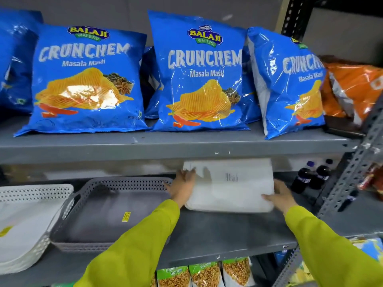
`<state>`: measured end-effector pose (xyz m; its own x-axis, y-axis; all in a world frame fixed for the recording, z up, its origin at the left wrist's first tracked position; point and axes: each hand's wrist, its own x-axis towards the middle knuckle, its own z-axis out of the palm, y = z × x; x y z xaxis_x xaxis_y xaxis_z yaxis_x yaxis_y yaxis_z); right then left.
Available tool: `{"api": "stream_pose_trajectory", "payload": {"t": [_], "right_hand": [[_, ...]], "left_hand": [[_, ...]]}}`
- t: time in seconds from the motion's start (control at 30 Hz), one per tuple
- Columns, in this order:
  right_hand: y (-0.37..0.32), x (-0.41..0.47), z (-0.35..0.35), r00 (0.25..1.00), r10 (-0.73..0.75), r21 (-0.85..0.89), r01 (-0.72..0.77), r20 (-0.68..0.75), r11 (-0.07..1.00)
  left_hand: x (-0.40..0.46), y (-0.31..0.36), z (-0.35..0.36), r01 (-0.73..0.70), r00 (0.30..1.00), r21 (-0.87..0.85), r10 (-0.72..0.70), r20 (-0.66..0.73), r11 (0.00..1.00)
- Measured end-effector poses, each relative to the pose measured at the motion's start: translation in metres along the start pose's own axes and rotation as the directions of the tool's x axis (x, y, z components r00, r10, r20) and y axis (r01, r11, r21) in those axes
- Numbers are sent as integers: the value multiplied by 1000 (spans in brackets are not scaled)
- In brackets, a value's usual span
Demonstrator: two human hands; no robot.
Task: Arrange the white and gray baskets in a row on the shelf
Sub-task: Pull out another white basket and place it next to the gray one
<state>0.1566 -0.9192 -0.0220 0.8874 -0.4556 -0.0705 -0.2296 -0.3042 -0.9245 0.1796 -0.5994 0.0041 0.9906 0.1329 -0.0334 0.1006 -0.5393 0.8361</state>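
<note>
On the middle shelf (217, 235) a white basket (232, 189) is tipped up with its flat bottom and a barcode sticker facing me. My left hand (183, 187) grips its left edge and my right hand (279, 195) grips its lower right corner. To its left lies a gray perforated basket (103, 212) flat on the shelf, with a yellow sticker inside. Further left sits a stack of white perforated baskets (27, 220), partly cut off by the frame edge.
Blue Crunchem chip bags (199, 75) fill the upper shelf (165, 146), with orange bags (352, 88) at the right. Two dark bottles (310, 177) stand right of the held basket. A slotted metal upright (356, 175) borders the right side. Snack packets (203, 274) sit below.
</note>
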Motion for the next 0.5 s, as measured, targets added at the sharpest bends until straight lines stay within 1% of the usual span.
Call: {"api": "stream_pose_trajectory", "payload": {"t": [0.03,0.07,0.13,0.17,0.23,0.27,0.3,0.33,0.37,0.4,0.43,0.47,0.5], "right_hand": [[-6,0,-1,998,-31,106,37,-56,994],[-16,-4,-4,995,-36,181,52,-94,982],[-23,-10,-6,997,35,339,-10,-67,941],[-20,-7,-6,997,69,397,-46,-43,917],[-10,-9,-8,986,165,548,-153,27,822],[-2,-9,-10,972,225,586,-220,66,780],[8,-8,-11,961,255,573,-268,105,775],[12,-7,-13,949,288,534,-312,130,786],[14,-5,-14,940,319,457,-337,118,823],[12,-8,-15,937,335,338,-348,99,875],[10,-7,-14,946,320,159,-324,48,933],[3,-10,-12,959,282,-47,-281,34,959],[-2,-10,-10,973,230,-230,-220,18,948]], "left_hand": [[-1,1,-5,1,997,-145,-13,-81,989],[-1,2,-11,-26,991,-247,-8,-133,969],[-2,-2,-20,-20,990,-309,-24,-137,951],[-2,-7,-22,-9,991,-314,-33,-126,949],[-2,-14,-22,17,997,-272,-38,-73,962],[-3,-18,-22,10,999,-206,-18,-41,978],[-6,-21,-23,-11,1000,-113,10,-6,994],[-8,-25,-25,-30,999,-26,31,34,999],[-10,-31,-28,-59,995,53,55,82,997],[-15,-33,-30,-94,987,131,75,140,987],[-18,-38,-33,-132,977,201,93,190,971],[-21,-41,-36,-171,968,246,116,223,954],[-25,-44,-37,-218,960,255,159,233,942]]}}
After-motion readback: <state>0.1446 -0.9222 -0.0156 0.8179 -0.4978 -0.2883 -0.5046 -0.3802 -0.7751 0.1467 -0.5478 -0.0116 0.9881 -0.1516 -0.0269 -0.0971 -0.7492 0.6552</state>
